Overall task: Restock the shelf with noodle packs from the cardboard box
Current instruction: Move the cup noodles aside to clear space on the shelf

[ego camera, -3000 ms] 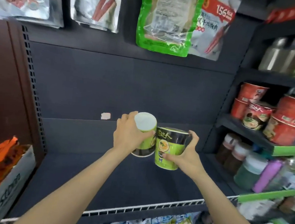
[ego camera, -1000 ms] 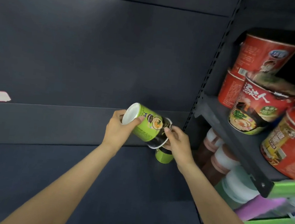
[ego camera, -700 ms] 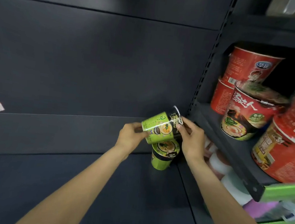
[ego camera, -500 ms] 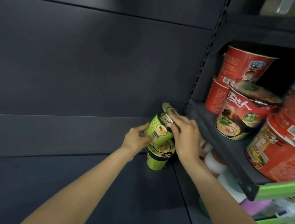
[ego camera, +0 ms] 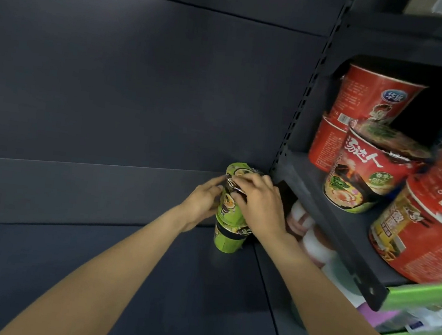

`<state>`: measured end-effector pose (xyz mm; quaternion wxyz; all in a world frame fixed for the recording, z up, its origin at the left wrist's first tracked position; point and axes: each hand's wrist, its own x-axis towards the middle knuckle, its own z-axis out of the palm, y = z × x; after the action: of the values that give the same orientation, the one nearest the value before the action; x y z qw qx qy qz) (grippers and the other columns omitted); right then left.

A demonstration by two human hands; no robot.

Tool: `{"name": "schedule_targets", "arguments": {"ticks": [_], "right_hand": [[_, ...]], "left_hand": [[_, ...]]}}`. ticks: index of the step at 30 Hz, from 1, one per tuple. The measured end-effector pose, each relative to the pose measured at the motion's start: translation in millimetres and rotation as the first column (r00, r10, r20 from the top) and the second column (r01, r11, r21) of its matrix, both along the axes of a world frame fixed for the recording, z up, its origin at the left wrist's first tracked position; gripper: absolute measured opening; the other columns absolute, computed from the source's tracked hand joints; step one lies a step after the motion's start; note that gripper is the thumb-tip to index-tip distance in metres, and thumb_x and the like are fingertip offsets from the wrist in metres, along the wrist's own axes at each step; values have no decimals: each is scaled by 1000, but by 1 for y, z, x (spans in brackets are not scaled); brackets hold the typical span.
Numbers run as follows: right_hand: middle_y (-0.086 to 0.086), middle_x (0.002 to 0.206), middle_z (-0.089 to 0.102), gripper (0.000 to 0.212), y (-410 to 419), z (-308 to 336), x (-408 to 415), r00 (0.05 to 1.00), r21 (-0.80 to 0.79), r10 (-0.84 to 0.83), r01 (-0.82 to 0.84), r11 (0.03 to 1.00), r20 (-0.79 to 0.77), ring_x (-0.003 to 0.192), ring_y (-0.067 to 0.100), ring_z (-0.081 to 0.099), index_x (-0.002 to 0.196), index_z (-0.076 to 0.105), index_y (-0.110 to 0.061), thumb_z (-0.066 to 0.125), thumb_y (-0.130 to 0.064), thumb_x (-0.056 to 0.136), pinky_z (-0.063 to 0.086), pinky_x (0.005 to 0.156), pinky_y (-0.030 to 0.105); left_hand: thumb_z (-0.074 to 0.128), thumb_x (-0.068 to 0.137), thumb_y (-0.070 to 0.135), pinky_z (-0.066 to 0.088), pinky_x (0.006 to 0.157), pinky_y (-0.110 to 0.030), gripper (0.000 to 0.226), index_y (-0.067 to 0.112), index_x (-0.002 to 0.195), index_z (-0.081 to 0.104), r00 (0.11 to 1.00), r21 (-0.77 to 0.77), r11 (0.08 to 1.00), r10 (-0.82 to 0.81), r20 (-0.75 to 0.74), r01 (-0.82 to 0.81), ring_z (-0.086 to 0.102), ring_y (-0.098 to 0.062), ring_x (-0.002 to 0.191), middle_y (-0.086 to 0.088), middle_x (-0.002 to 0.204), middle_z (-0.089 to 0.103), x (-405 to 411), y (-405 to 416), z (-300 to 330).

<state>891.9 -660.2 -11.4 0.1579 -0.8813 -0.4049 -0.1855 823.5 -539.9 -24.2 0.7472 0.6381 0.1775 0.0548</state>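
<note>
The dark shelf (ego camera: 146, 282) carries one green noodle cup (ego camera: 226, 239) standing at its back right corner, just beside the perforated upright (ego camera: 301, 107); red noodle bowls (ego camera: 374, 168) fill the neighbouring bay. A second green cup (ego camera: 230, 204) sits stacked on the first, leaning slightly. The left hand (ego camera: 202, 203) curls round its left flank; the right hand (ego camera: 261, 205) grips it over the lid and right side. The step in hand appears to be seating this stack. It would be done well by squaring the upper base within the lower cup's rim, pressing straight down, and releasing only once the lean is gone. Half a second earlier the upper cup was markedly tilted and only partly on; it now stands nearly upright and seated.
</note>
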Motion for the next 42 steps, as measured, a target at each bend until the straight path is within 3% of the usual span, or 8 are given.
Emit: {"name": "schedule_targets", "arguments": {"ticks": [3,6,8,14,17,24,32,42], "right_hand": [[-5,135,44,55,-2,2,1,999,-130,25,-30,991,-40,125,19,37,141,40,-28,57,-19,89,36,99,36],[-6,137,42,56,-1,3,-1,999,-127,14,-19,992,-44,126,18,36,142,38,-29,56,-20,90,35,100,35],[-7,136,43,53,1,0,-4,999,-125,9,-14,992,-41,126,18,36,139,41,-28,58,-21,89,35,99,34],[-10,131,48,45,3,0,-6,997,-49,-13,9,999,-77,121,17,40,128,47,-26,62,-21,86,35,94,33],[-7,129,48,42,5,5,-7,994,-62,-16,9,998,-112,120,19,41,126,49,-24,61,-22,86,36,94,34],[-1,126,50,32,19,21,-38,982,104,78,-60,993,-174,120,18,41,122,56,-18,55,-18,90,36,99,31],[-1,103,57,25,80,43,-125,915,181,270,-223,958,-300,96,17,55,114,58,-19,51,-17,91,47,78,32],[-3,102,58,23,197,53,-316,799,258,481,-410,875,-361,96,13,55,113,60,-19,49,-17,92,49,81,33]], "left_hand": [[33,102,30,48,76,-23,39,31,140,41,998,31,1000,2,-57,0,56,-19,117,4,129,55,1,2,2],[38,98,43,48,83,-30,36,27,128,50,996,116,993,46,-82,-36,59,-15,101,5,113,61,4,4,7],[45,97,40,49,75,-27,29,23,118,56,989,168,977,141,-43,-132,62,-11,84,5,96,64,6,7,7],[61,90,20,44,50,-7,27,11,116,60,978,305,929,204,45,-208,66,-14,75,-5,95,67,11,15,10],[63,89,14,46,53,-8,26,7,114,60,979,363,910,197,43,-199,64,-11,71,-4,88,66,12,13,13],[58,88,20,49,81,-27,22,17,110,63,961,758,602,249,118,-249,61,-13,95,2,99,69,-27,24,38],[49,93,31,48,71,-31,23,20,110,59,902,936,216,393,177,-278,60,-17,92,3,104,65,-152,60,65],[52,91,28,40,67,-26,18,23,107,61,785,932,147,590,186,-332,58,-11,85,11,94,63,-379,159,71]]}}
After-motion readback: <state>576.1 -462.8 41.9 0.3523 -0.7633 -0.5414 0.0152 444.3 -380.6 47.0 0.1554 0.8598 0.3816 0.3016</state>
